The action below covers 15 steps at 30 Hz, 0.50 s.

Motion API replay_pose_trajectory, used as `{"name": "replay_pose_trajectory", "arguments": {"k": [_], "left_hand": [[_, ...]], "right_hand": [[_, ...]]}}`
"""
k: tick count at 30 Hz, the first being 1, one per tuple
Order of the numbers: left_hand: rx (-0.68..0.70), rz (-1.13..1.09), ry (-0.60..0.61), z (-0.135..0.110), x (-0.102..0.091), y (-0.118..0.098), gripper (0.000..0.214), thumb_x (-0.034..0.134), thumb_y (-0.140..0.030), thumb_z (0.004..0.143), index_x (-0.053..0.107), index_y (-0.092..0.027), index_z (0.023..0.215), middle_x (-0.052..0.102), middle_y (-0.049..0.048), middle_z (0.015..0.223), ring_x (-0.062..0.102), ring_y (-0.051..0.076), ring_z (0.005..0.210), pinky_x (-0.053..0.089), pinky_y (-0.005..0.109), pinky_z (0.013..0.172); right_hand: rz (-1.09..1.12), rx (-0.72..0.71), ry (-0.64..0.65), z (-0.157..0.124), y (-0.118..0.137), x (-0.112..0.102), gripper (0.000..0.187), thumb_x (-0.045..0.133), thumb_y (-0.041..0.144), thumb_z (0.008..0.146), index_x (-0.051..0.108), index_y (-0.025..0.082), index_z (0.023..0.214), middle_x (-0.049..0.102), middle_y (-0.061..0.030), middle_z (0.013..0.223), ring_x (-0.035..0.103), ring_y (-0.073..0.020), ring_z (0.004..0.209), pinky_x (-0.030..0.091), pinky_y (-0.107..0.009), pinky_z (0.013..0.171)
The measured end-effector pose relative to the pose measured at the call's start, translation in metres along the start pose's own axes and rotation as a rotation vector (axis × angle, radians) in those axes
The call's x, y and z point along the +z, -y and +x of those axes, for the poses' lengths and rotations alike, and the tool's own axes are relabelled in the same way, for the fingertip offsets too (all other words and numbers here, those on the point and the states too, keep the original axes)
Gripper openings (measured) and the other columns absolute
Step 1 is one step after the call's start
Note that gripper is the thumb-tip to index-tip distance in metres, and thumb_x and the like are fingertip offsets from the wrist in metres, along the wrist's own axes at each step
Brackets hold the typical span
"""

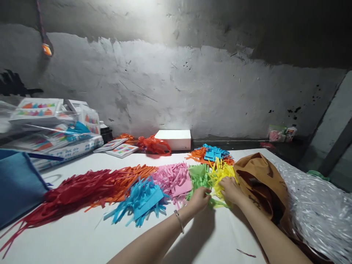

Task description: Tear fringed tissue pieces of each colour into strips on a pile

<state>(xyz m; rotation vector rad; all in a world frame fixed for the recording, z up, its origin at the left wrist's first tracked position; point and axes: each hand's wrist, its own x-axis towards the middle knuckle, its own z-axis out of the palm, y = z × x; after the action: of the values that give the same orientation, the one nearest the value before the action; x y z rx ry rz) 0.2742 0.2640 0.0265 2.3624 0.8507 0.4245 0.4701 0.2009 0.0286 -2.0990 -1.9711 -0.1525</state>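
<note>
My left hand (201,200), with a bracelet at the wrist, has its fingers drawn together beside a fringed green paper tassel (200,176); a loose green strip trails by the fingertips. My right hand (230,189) rests on a fringed yellow paper tassel (222,169), fingers curled into its strips and partly hidden by them. Left of the green one lies a pile of pink tassels (176,179). Nearer to me is a blue tassel bundle (147,201). Orange tassels (129,179) and dark red tassels (79,187) continue the row leftward.
A brown cloth bag (260,179) and shiny clear plastic wrap (319,205) fill the right side. Behind stand a white box (174,139), a red plastic bag (155,145) and more blue tassels (216,151). At left are packaged cards (55,128) and a blue fabric box (19,187).
</note>
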Motion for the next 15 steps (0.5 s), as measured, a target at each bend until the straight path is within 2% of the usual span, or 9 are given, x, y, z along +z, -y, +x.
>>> {"name": "replay_pose_trajectory", "arguments": {"k": [3, 6, 9, 11, 15], "left_hand": [[0.005, -0.009, -0.065, 0.007, 0.019, -0.003, 0.029, 0.063, -0.031, 0.099, 0.062, -0.017, 0.124, 0.065, 0.0093, 0.123, 0.067, 0.024, 0.104, 0.058, 0.045, 0.089], [0.068, -0.002, -0.059, 0.010, 0.038, -0.008, 0.033, 0.063, -0.030, 0.099, 0.059, -0.018, 0.129, 0.063, 0.0098, 0.128, 0.066, 0.024, 0.105, 0.058, 0.045, 0.090], [0.118, 0.040, 0.005, 0.010, 0.056, -0.012, 0.027, 0.063, -0.032, 0.098, 0.063, -0.017, 0.121, 0.066, 0.0084, 0.120, 0.067, 0.023, 0.101, 0.057, 0.044, 0.088], [0.128, 0.075, 0.035, 0.009, 0.064, -0.012, 0.022, 0.063, -0.032, 0.098, 0.066, -0.016, 0.113, 0.068, 0.0075, 0.115, 0.067, 0.022, 0.099, 0.057, 0.043, 0.088], [0.136, 0.128, 0.041, 0.002, 0.069, -0.008, 0.019, 0.062, -0.031, 0.099, 0.067, -0.016, 0.109, 0.069, 0.0071, 0.113, 0.068, 0.021, 0.098, 0.057, 0.043, 0.088]], "right_hand": [[-0.085, -0.064, 0.002, -0.017, 0.009, -0.008, 0.021, 0.066, 0.034, 0.096, 0.067, 0.017, 0.108, 0.065, -0.0064, 0.121, 0.060, -0.0247, 0.117, 0.045, -0.052, 0.104], [-0.105, -0.131, 0.018, -0.050, 0.018, -0.014, 0.014, 0.068, 0.030, 0.094, 0.068, 0.017, 0.096, 0.067, -0.0049, 0.114, 0.058, -0.0247, 0.119, 0.039, -0.055, 0.109], [-0.065, -0.149, 0.047, -0.071, 0.021, -0.016, 0.015, 0.066, 0.030, 0.095, 0.068, 0.017, 0.088, 0.069, -0.0010, 0.094, 0.065, -0.0204, 0.102, 0.046, -0.049, 0.101], [-0.034, -0.081, 0.020, -0.068, 0.017, -0.015, 0.017, 0.062, 0.031, 0.099, 0.067, 0.017, 0.091, 0.069, -0.0005, 0.092, 0.066, -0.0175, 0.093, 0.052, -0.042, 0.092], [0.005, 0.071, -0.038, -0.028, 0.000, -0.004, 0.021, 0.062, 0.033, 0.099, 0.065, 0.017, 0.112, 0.068, -0.0050, 0.112, 0.067, -0.0181, 0.097, 0.057, -0.039, 0.086]]}}
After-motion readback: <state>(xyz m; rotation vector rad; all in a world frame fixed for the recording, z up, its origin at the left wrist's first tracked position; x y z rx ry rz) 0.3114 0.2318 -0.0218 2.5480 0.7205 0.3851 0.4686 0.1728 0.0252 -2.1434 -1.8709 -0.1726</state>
